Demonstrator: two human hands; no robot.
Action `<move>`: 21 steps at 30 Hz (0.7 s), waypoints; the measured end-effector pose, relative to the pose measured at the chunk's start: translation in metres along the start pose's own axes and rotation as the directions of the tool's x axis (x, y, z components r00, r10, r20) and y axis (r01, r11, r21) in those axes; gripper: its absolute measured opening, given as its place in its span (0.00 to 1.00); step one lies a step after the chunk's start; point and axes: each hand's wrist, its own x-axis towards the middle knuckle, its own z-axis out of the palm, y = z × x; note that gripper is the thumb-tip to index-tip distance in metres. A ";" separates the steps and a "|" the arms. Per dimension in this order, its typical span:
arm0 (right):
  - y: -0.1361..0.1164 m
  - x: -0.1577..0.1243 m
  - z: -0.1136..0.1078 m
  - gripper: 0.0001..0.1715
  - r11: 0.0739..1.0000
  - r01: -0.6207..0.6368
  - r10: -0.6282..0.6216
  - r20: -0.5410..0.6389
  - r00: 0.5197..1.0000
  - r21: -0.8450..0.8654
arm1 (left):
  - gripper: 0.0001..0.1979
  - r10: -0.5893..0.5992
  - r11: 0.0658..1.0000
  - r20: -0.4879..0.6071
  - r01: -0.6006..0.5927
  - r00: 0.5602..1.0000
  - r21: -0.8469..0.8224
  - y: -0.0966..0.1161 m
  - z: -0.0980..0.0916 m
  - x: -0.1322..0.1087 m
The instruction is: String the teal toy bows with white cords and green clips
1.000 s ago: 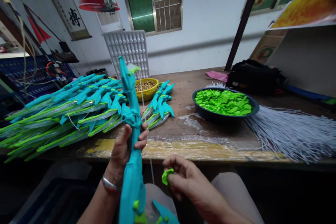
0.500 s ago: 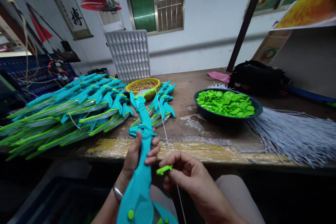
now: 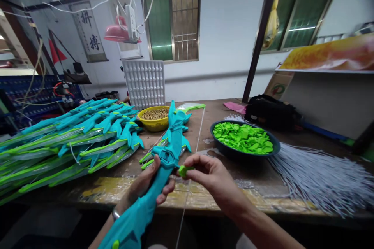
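Observation:
My left hand (image 3: 154, 183) is wrapped round the narrow grip of a turquoise plastic toy bow (image 3: 168, 173), which slants up and away from me. A recessed slot shows in the bow's middle block. Between the thumb and fingers of my right hand (image 3: 209, 173) is a small lime-green plastic piece (image 3: 184, 170), held just right of that slot. A white string (image 3: 194, 157) runs from the bow's far tip down past my right fingers. The bow's near end is cut off by the frame's lower edge.
Similar turquoise and green toys (image 3: 84, 132) are piled on the left of the workbench (image 3: 201, 198). A yellow bowl (image 3: 153, 124) holds brass-coloured rings. To the right stand a dark basin (image 3: 248, 155) of green pieces, a bundle of pale strings (image 3: 321, 179) and a black bag (image 3: 271, 114).
The bow has tilted to the right at its far end and come up in view. My right hand has brought the green piece up close to the bow's middle block. The camera has tilted up.

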 end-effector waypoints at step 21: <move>-0.036 0.016 -0.028 0.07 0.704 0.488 -0.085 0.621 0.779 -0.516 | 0.44 -0.449 0.890 0.414 0.435 0.792 0.133 -0.025 0.002 0.022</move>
